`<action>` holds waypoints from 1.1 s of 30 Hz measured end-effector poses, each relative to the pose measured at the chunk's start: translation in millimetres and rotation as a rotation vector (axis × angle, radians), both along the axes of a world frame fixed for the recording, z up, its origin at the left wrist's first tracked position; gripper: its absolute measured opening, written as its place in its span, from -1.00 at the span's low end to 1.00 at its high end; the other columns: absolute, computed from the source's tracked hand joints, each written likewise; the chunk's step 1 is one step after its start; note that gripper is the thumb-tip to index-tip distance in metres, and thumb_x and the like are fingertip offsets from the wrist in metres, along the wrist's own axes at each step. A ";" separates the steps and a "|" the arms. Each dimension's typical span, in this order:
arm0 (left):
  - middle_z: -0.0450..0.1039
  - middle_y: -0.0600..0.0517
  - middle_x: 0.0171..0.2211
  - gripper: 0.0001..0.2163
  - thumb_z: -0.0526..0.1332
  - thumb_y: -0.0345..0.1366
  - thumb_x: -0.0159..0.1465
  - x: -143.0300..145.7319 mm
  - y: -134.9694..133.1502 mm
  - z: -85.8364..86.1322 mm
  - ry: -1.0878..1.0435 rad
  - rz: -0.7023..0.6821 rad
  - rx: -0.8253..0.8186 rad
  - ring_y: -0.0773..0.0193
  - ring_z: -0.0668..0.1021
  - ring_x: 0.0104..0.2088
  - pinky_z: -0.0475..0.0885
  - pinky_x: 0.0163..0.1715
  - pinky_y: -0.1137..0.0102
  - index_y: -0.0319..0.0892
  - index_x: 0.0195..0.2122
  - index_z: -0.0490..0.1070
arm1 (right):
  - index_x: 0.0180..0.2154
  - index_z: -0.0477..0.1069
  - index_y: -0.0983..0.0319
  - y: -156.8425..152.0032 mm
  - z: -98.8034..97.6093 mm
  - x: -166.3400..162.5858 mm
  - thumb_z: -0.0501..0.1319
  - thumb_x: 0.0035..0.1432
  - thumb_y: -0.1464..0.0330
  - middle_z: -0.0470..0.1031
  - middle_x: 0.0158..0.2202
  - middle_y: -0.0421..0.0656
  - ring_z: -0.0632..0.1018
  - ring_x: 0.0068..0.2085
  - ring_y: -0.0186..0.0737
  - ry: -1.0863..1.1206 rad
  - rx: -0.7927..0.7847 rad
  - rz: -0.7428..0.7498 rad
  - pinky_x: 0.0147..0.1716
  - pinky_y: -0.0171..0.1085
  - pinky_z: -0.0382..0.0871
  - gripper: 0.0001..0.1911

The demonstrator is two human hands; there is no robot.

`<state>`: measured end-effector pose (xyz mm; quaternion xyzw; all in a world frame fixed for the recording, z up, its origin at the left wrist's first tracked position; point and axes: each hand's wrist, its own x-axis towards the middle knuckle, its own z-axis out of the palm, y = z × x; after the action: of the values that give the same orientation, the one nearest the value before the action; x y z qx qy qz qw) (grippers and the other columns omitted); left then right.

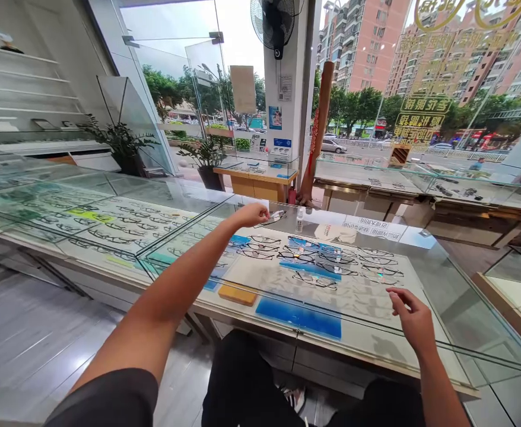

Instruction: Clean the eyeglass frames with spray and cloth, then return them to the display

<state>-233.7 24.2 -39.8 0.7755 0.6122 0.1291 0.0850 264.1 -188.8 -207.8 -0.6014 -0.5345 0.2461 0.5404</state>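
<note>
My left hand (251,214) is stretched out to the far side of the glass counter, its fingers pinched at the left end of a pair of eyeglasses (276,218). My right hand (415,320) hovers over the right part of the counter, fingers loosely curved, thumb and index finger apart, with nothing visible between them. Between the hands, several pairs of eyeglasses (296,257) appear in rows on or under the glass; reflections make the level hard to tell. A small clear spray bottle (299,220) stands just right of the held pair.
The glass counter (376,344) spans the space before me. A blue sheet (298,317) and a yellow-brown case (237,295) show near its front edge. Another display case (109,219) full of eyeglasses adjoins on the left. Farther off are a wall fan (273,24), potted plants (120,142) and windows.
</note>
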 end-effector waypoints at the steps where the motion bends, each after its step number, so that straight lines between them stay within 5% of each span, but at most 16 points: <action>1: 0.62 -0.02 -0.32 -0.82 0.37 -0.22 0.23 0.5 9.6 -3.0 0.049 -0.002 -0.027 0.17 0.55 -0.31 0.32 -0.28 0.36 -0.17 -0.21 0.68 | -0.16 0.68 0.25 0.5 -0.1 3.6 0.35 0.19 -0.01 0.51 -0.43 -0.16 0.47 -0.41 -0.19 0.041 -0.001 0.021 -0.40 -0.21 0.58 -0.54; 10: 0.57 -0.10 0.05 -0.71 0.33 -0.13 0.45 13.0 51.4 -35.2 0.345 0.032 -0.183 0.11 0.62 0.02 0.59 0.06 0.09 -0.22 0.06 0.53 | -0.26 0.69 0.23 2.8 3.8 5.7 0.37 0.16 -0.05 0.49 -0.53 -0.14 0.53 -0.45 -0.13 0.153 -0.001 0.093 -0.38 -0.15 0.60 -0.54; 17: 0.56 -0.11 0.09 -0.71 0.32 -0.14 0.46 17.2 48.6 -43.5 0.416 0.032 -0.227 0.10 0.62 0.05 0.60 0.08 0.09 -0.19 0.09 0.53 | -0.26 0.69 0.22 2.7 2.0 6.8 0.37 0.22 0.00 0.54 -0.49 -0.13 0.55 -0.40 -0.15 0.210 0.004 0.104 -0.33 -0.19 0.59 -0.59; 23: 0.61 -0.18 0.04 -0.78 0.36 -0.27 0.39 24.9 29.3 -33.3 0.388 0.071 -0.140 -0.01 0.62 0.06 0.54 0.05 0.14 -0.21 0.02 0.59 | -0.27 0.68 0.20 1.9 2.6 6.1 0.38 0.20 0.01 0.54 -0.48 -0.14 0.56 -0.40 -0.15 0.221 0.007 0.093 -0.34 -0.19 0.59 -0.62; 26: 0.63 -0.26 -0.01 -0.73 0.26 -0.25 0.42 36.4 -5.4 -20.6 0.303 0.088 -0.002 -0.13 0.61 0.08 0.46 -0.04 0.22 -0.23 0.08 0.58 | -0.30 0.69 0.20 2.2 2.2 7.3 0.39 0.17 -0.02 0.54 -0.49 -0.12 0.57 -0.41 -0.11 0.216 0.006 0.083 -0.37 -0.16 0.59 -0.60; 29: 0.63 -0.14 -0.07 -0.68 0.14 -0.12 0.49 52.6 -72.4 -9.6 0.192 0.050 0.120 0.01 0.61 -0.03 0.38 -0.17 0.30 -0.16 0.09 0.55 | -0.29 0.70 0.19 3.3 -1.6 9.7 0.39 0.16 -0.01 0.57 -0.47 -0.09 0.58 -0.40 -0.09 0.217 0.005 0.072 -0.39 -0.17 0.57 -0.61; 31: 0.57 -0.03 -0.29 -0.65 0.14 0.01 0.49 64.3 -129.6 -12.2 -0.036 -0.111 0.140 0.15 0.56 -0.24 0.30 -0.28 0.34 -0.11 -0.04 0.59 | -0.29 0.71 0.19 4.0 -5.2 11.5 0.41 0.14 -0.02 0.59 -0.47 -0.08 0.58 -0.39 -0.07 0.217 0.006 0.053 -0.42 -0.18 0.54 -0.59; 33: 0.44 0.05 -0.44 -0.62 0.18 0.09 0.47 76.2 -185.1 -31.3 -0.339 -0.328 -0.041 0.25 0.43 -0.40 0.23 -0.36 0.36 -0.09 -0.17 0.61 | -0.29 0.70 0.20 4.0 -8.4 12.9 0.41 0.13 -0.03 0.59 -0.46 -0.06 0.57 -0.40 -0.07 0.205 0.013 0.036 -0.43 -0.17 0.53 -0.58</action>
<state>-157.5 -160.9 -71.2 0.8299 0.4574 0.2296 0.2220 277.0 -184.8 -216.2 -0.5599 -0.4887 0.3122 0.5918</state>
